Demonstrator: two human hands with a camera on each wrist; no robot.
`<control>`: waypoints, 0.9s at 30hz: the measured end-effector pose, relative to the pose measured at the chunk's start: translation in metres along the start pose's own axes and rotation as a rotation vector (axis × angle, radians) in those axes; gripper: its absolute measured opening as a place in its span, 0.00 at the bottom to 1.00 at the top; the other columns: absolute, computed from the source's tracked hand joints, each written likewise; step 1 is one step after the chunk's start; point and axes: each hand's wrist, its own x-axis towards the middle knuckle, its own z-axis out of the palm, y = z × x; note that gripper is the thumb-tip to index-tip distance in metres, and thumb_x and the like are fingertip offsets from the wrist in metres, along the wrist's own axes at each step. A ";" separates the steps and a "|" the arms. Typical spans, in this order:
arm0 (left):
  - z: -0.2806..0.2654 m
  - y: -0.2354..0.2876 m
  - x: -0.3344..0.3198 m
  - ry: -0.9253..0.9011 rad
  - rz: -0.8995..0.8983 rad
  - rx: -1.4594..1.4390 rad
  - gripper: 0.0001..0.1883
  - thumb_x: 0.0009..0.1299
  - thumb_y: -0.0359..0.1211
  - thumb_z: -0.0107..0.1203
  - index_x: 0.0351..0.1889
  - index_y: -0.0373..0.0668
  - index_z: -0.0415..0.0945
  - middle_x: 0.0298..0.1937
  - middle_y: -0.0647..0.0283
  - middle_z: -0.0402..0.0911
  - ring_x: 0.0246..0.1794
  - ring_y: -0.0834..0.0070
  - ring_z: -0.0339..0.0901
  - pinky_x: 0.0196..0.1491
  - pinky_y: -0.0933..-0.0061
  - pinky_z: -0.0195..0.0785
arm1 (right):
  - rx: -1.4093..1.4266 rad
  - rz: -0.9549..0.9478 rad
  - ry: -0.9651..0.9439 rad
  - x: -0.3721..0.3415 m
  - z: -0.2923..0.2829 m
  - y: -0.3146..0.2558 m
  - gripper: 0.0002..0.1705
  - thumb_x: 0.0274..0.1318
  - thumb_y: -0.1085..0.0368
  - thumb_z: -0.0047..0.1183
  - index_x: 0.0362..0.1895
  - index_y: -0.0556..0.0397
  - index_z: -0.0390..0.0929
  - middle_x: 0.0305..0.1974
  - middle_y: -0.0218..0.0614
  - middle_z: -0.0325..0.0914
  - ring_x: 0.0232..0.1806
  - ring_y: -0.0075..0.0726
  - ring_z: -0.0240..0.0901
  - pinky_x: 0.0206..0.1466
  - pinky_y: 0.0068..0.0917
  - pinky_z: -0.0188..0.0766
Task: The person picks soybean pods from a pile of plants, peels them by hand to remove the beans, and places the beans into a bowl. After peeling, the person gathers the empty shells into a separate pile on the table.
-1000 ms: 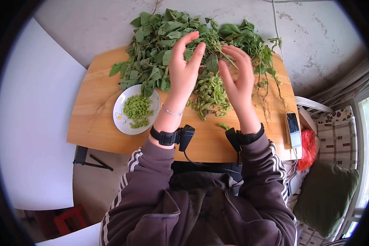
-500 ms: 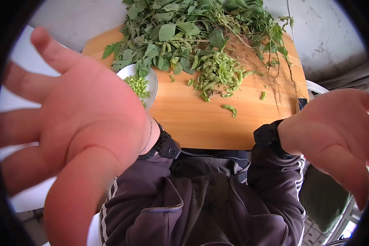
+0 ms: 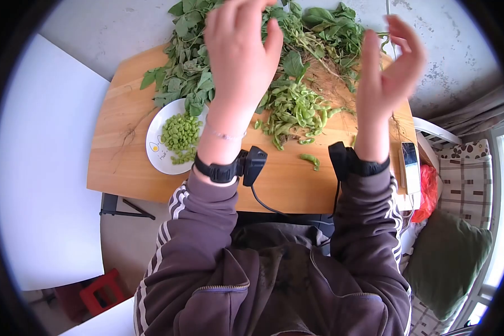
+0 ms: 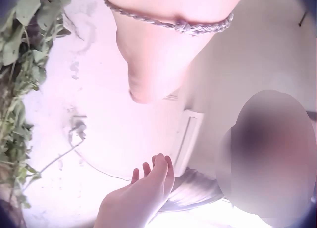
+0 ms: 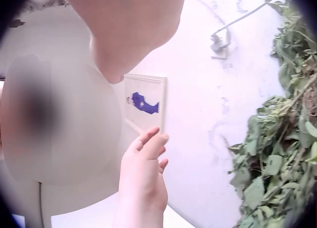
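Raised over the table, my left hand (image 3: pixel 243 61) has its fingers loosely extended and overlaps the leafy bean plants (image 3: pixel 187 73) in the head view. My right hand (image 3: pixel 392 75) is lifted at the right, fingers relaxed and slightly bent, with nothing in them. Both hands are apart from each other and hold nothing; the left wrist view also shows my right hand (image 4: pixel 136 198). Below my left hand sits a white plate (image 3: pixel 154 131) with shelled green beans (image 3: pixel 180 134). A heap of bean pods (image 3: pixel 299 112) lies between the hands, and a loose pod (image 3: pixel 309 161) is nearer me.
The wooden table (image 3: pixel 274 182) has a phone-like device (image 3: pixel 410 162) at its right edge. Beyond that are a red plastic bag (image 3: pixel 428 193) and a dark green cushion (image 3: pixel 451 263). A red stool (image 3: pixel 103 292) stands low at the left.
Both hands came together over the plants, then swung wide and up toward the head camera with palms showing. Now they are back above the table, the right one farther right than at first.
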 end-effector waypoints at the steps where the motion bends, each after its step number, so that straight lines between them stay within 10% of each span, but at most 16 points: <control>1: 0.010 -0.002 -0.014 -0.141 -0.106 0.052 0.16 0.63 0.29 0.63 0.51 0.48 0.79 0.48 0.64 0.80 0.53 0.63 0.74 0.57 0.60 0.66 | -0.186 0.081 -0.119 -0.005 -0.002 0.003 0.23 0.62 0.65 0.62 0.57 0.60 0.70 0.54 0.42 0.78 0.53 0.33 0.73 0.58 0.33 0.69; 7: 0.053 -0.022 -0.062 -0.243 -0.195 0.117 0.15 0.63 0.31 0.59 0.49 0.44 0.79 0.44 0.64 0.77 0.51 0.63 0.73 0.54 0.58 0.66 | -0.161 -0.099 -0.105 0.008 -0.008 -0.011 0.21 0.61 0.71 0.59 0.57 0.60 0.69 0.53 0.45 0.75 0.52 0.36 0.72 0.57 0.33 0.69; 9: 0.058 -0.025 -0.069 -0.256 -0.206 0.182 0.15 0.65 0.31 0.57 0.50 0.46 0.79 0.45 0.64 0.79 0.51 0.63 0.73 0.55 0.58 0.66 | -0.184 -0.262 -0.053 0.025 -0.027 -0.048 0.26 0.45 0.68 0.63 0.52 0.59 0.78 0.45 0.40 0.73 0.43 0.40 0.72 0.49 0.33 0.70; 12: 0.056 -0.024 -0.072 -0.266 -0.204 0.266 0.16 0.63 0.30 0.56 0.50 0.45 0.79 0.45 0.61 0.79 0.51 0.62 0.73 0.55 0.57 0.67 | -0.002 -0.699 0.041 0.037 -0.037 -0.066 0.15 0.67 0.54 0.46 0.52 0.43 0.65 0.50 0.44 0.66 0.49 0.48 0.71 0.53 0.45 0.72; 15: 0.058 -0.028 -0.077 -0.280 -0.209 0.306 0.17 0.62 0.29 0.57 0.50 0.44 0.79 0.46 0.60 0.78 0.51 0.61 0.73 0.55 0.57 0.66 | 0.086 -0.778 0.136 0.041 -0.051 -0.090 0.18 0.68 0.48 0.33 0.59 0.05 0.61 0.54 0.30 0.58 0.54 0.44 0.66 0.57 0.49 0.70; 19: 0.060 -0.029 -0.078 -0.261 -0.229 0.283 0.18 0.60 0.29 0.58 0.49 0.44 0.79 0.46 0.61 0.78 0.51 0.62 0.73 0.55 0.58 0.66 | 0.105 -0.725 0.182 0.043 -0.053 -0.100 0.25 0.62 0.52 0.38 0.63 0.13 0.68 0.66 0.34 0.61 0.58 0.42 0.63 0.61 0.49 0.60; 22: 0.058 -0.026 -0.076 -0.252 -0.228 0.272 0.17 0.60 0.30 0.58 0.49 0.44 0.79 0.46 0.61 0.78 0.52 0.61 0.73 0.55 0.58 0.66 | 0.082 -0.619 0.064 0.036 -0.063 -0.103 0.36 0.63 0.46 0.28 0.76 0.09 0.42 0.78 0.29 0.43 0.71 0.43 0.46 0.72 0.55 0.38; 24: 0.057 -0.025 -0.076 -0.263 -0.229 0.251 0.17 0.60 0.30 0.58 0.49 0.44 0.79 0.46 0.61 0.77 0.52 0.61 0.72 0.55 0.57 0.66 | -0.071 -0.634 -0.322 0.055 -0.089 -0.111 0.36 0.67 0.42 0.26 0.79 0.16 0.41 0.80 0.33 0.38 0.78 0.48 0.36 0.72 0.59 0.42; 27: 0.057 -0.027 -0.072 -0.254 -0.226 0.243 0.15 0.62 0.31 0.57 0.49 0.44 0.79 0.46 0.60 0.77 0.54 0.60 0.72 0.55 0.55 0.66 | -0.070 -0.682 -0.169 0.052 -0.075 -0.094 0.26 0.68 0.46 0.32 0.69 0.17 0.56 0.65 0.34 0.54 0.61 0.45 0.56 0.60 0.51 0.61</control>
